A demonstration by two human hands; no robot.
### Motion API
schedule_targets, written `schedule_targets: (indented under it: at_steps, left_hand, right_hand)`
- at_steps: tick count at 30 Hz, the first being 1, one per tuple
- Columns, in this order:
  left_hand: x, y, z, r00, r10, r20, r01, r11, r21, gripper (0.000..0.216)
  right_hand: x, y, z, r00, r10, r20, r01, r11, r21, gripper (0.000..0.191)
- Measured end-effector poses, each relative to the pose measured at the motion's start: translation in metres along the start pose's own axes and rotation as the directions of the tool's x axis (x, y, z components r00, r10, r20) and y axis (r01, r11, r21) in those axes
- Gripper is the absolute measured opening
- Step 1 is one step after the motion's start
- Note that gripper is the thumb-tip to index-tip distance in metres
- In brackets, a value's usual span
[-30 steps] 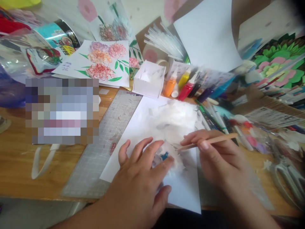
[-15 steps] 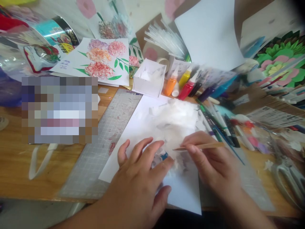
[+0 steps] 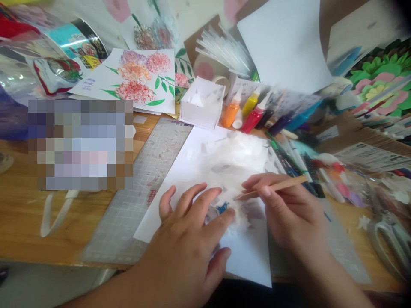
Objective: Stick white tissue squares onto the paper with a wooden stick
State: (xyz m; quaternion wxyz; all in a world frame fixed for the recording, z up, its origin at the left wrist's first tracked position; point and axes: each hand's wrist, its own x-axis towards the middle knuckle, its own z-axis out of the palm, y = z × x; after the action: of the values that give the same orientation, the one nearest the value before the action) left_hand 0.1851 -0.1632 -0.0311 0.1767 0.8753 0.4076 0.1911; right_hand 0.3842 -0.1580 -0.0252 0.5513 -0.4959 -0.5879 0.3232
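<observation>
My left hand [image 3: 192, 226] rests with fingers spread on a white sheet of paper [image 3: 167, 201]. Its index fingertip is beside a small blue shape [image 3: 222, 208] amid white fluffy scraps. In my right hand [image 3: 289, 209] is a thin, flat wooden stick [image 3: 285, 184], pinched between thumb and fingers. The stick's narrow tip points down-left at the scraps, near the blue shape; whether it touches them I cannot tell. A heap of white cotton-like fluff [image 3: 237, 152] covers the upper part of the sheet. My left palm hides part of the paper.
Beneath the paper lies a grey cutting mat [image 3: 128, 214]. Behind it stand a small white box [image 3: 202, 102] and paint bottles, one orange [image 3: 231, 113] and one red [image 3: 252, 119]. Pens [image 3: 289, 158] lie to the right, with scissors [image 3: 390, 239] beyond. Flower paintings [image 3: 135, 81] lean at the back left.
My right hand has shifted slightly, and the stick is tilted more steeply, its rear end higher. More of the blue shape shows. My left hand stays nearly in place.
</observation>
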Motion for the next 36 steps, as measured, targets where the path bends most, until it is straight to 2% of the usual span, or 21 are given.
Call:
schedule_targets:
  at_steps: [3, 6, 9, 15, 18, 22, 25, 29, 33, 36]
  left_hand:
    - [0.0, 0.0, 0.0, 1.0, 0.001, 0.01, -0.001, 1.0, -0.004, 0.038]
    - [0.0, 0.001, 0.0, 1.0, 0.004, 0.008, -0.004, 1.0, -0.009, 0.037]
    - [0.0, 0.0, 0.0, 1.0, 0.007, 0.0, -0.007, 1.0, -0.01, 0.039]
    - [0.0, 0.0, 0.001, 1.0, 0.011, -0.007, -0.011, 1.0, -0.004, 0.038]
    - [0.001, 0.0, 0.001, 1.0, 0.009, 0.0, -0.009, 1.0, -0.003, 0.037]
    - [0.002, 0.0, 0.001, 1.0, 0.009, 0.003, -0.009, 1.0, 0.001, 0.039]
    - [0.0, 0.001, -0.001, 1.0, 0.011, -0.01, -0.011, 1.0, -0.004, 0.035]
    - [-0.001, 0.001, -0.003, 0.998, -0.026, -0.065, 0.024, 0.999, -0.041, 0.024]
    - [-0.001, 0.003, -0.004, 0.995, -0.059, -0.083, 0.056, 0.998, -0.035, 0.021]
    - [-0.001, 0.003, -0.004, 0.995, -0.055, -0.083, 0.056, 0.998, 0.011, 0.026]
  right_hand:
    - [0.001, 0.001, 0.001, 1.0, 0.03, 0.003, -0.03, 0.995, 0.092, 0.01]
    - [0.004, -0.003, 0.002, 0.997, 0.03, 0.066, -0.028, 0.999, -0.031, 0.01]
    - [0.006, -0.008, 0.003, 0.991, -0.013, 0.13, 0.038, 0.98, -0.196, 0.008]
    - [0.005, -0.007, 0.003, 0.995, -0.044, 0.09, 0.062, 0.978, -0.198, 0.011]
    - [0.006, -0.005, 0.003, 0.986, -0.106, 0.13, 0.136, 0.959, -0.247, 0.01]
    - [0.009, -0.005, 0.005, 0.947, -0.201, 0.252, 0.284, 0.89, -0.356, 0.012]
    - [0.01, -0.003, 0.008, 0.929, -0.242, 0.28, 0.34, 0.855, -0.391, 0.012]
    - [0.008, 0.003, 0.007, 0.956, -0.186, 0.228, 0.256, 0.909, -0.329, 0.013]
    - [0.004, 0.004, 0.002, 0.993, -0.101, 0.057, 0.107, 0.985, -0.136, 0.011]
    - [0.003, 0.0, 0.002, 0.99, -0.106, 0.092, 0.118, 0.984, -0.131, 0.01]
